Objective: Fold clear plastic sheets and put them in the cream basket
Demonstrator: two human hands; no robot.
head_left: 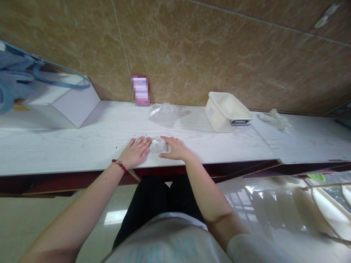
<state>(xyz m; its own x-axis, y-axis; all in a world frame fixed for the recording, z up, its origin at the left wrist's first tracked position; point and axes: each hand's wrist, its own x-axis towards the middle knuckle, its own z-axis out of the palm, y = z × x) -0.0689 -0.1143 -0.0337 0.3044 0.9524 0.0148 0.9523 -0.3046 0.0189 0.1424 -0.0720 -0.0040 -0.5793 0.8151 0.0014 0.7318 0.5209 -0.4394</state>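
A small clear plastic bag (158,145) lies flat on the white wooden tabletop (82,142) near its front edge. My left hand (135,151) rests palm down with fingers stretched out, its fingertips touching the bag's left side; a red bead bracelet circles that wrist. My right hand (174,148) lies flat on the bag's right side, fingers extended toward the left, pressing on it.
Behind the hands lies a larger crumpled clear plastic bag (164,114). A cream plastic tub (226,111) stands at the back right, a crumpled glove-like item (275,119) beyond it. A white box (68,102) with a blue bag (16,76) sits left. A small pink card (140,90) leans on the wall.
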